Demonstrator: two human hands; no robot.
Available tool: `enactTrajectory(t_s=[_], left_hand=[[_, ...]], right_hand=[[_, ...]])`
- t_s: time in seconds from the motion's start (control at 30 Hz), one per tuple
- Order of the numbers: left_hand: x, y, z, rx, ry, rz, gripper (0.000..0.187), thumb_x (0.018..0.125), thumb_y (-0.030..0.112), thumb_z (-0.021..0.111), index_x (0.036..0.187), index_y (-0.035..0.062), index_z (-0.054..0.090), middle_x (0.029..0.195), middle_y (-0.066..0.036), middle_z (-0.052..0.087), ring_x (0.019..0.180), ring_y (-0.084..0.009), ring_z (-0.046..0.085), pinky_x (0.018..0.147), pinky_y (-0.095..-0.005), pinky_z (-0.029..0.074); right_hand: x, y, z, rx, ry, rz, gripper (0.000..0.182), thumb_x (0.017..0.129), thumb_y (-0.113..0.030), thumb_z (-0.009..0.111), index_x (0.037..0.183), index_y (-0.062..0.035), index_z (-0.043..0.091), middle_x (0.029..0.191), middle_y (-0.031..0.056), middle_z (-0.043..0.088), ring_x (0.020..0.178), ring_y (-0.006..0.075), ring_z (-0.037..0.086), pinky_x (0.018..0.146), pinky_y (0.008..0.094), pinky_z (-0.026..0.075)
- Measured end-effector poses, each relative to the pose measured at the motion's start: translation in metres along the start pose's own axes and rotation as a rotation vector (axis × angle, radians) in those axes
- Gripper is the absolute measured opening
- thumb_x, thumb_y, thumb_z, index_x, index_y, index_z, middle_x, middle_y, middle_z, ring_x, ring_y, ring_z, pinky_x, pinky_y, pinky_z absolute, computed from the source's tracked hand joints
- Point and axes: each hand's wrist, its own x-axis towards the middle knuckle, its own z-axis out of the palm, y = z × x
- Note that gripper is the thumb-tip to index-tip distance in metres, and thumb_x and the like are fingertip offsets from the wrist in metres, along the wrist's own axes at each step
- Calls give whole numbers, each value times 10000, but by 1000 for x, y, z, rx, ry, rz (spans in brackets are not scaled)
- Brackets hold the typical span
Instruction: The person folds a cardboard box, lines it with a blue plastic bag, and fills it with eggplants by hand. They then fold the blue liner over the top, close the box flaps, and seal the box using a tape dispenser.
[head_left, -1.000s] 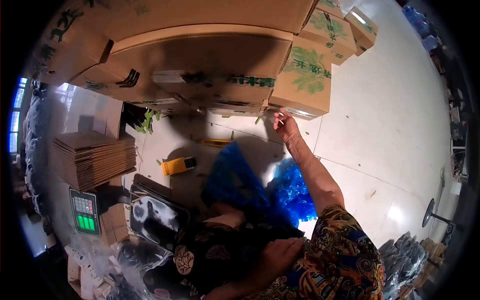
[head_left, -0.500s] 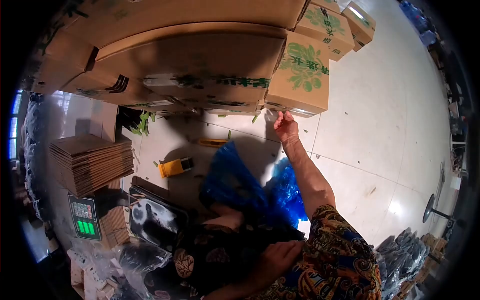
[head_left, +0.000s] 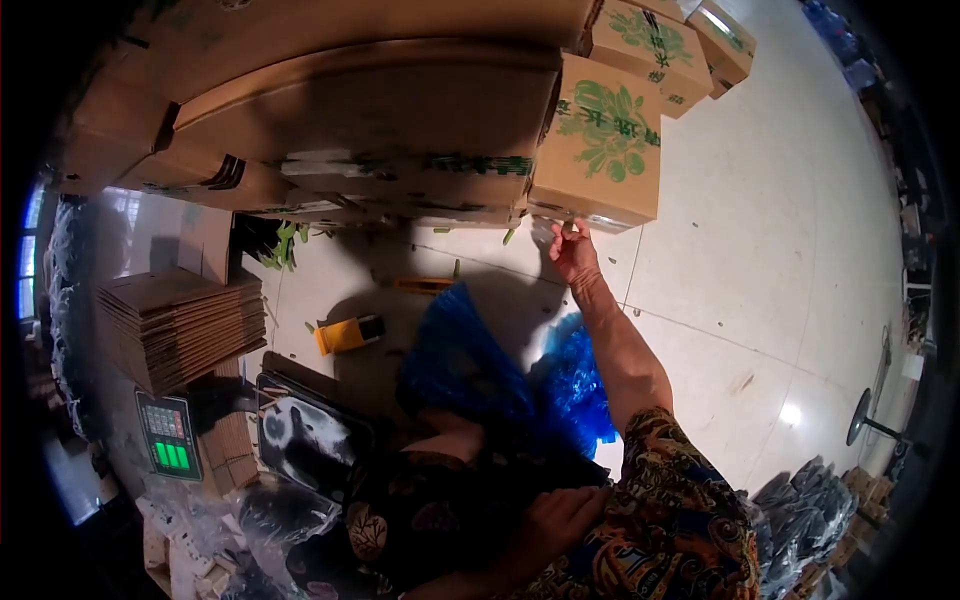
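Note:
My right hand [head_left: 573, 252] reaches forward to the bottom edge of a brown carton [head_left: 600, 150] printed with green leaves. Its fingertips pinch at that edge, where shiny tape shows. What lies between the fingers is too small to make out. The carton stands on the tiled floor at the end of a row of larger cartons [head_left: 380, 130]. My left hand [head_left: 550, 520] rests flat on dark patterned cloth close to my body and holds nothing. A crumpled blue plastic bag [head_left: 480, 370] lies under my right forearm.
A pile of flattened cardboard [head_left: 180, 325] sits at the left, with a scale's green display [head_left: 166, 436] below it. A yellow tape dispenser [head_left: 350, 332] and scattered green pods [head_left: 285, 245] lie on the floor. Dark filled bags [head_left: 800, 510] and a stand's base [head_left: 865, 425] are at the right.
My right hand has moved slightly forward, from just short of the leaf-printed carton to its bottom edge. My left hand has stayed on the dark cloth.

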Motion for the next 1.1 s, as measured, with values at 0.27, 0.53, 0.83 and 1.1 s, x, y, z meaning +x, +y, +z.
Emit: enactTrajectory(t_s=[0.27, 0.53, 0.83, 1.1], left_hand=[[-5, 5, -5, -48, -23, -3, 519, 833, 72, 650, 1331, 62, 503, 1202, -147, 581, 1078, -297, 587, 876, -395, 483], [-7, 3, -8, -129, 26, 8, 519, 840, 45, 628, 1338, 58, 485, 1229, -159, 572, 1099, -316, 578, 899, -415, 471], [-10, 6, -11, -71, 72, 74, 478, 844, 68, 602, 1307, 34, 487, 1150, -150, 591, 1040, -309, 588, 861, -408, 473], [-49, -8, -18, -566, 74, 121, 460, 895, 107, 610, 1332, 67, 474, 1223, -146, 580, 1062, -317, 603, 871, -420, 494]], right_hand=[[17, 4, -33, -909, -88, -295, 716, 840, -25, 540, 1456, -235, 241, 680, 61, 627, 555, 132, 553, 516, 269, 462], [25, 3, -64, -1305, -78, -383, 654, 830, 6, 545, 1399, -201, 299, 640, 48, 611, 535, 130, 554, 512, 279, 480], [-22, 14, -40, -850, 25, -279, 645, 837, -22, 560, 1409, -241, 360, 908, 57, 660, 694, 131, 597, 563, 278, 500], [-100, 64, 6, -1192, -225, -163, 328, 901, -46, 532, 1224, -97, 568, 972, 86, 672, 697, 131, 630, 601, 244, 505]])
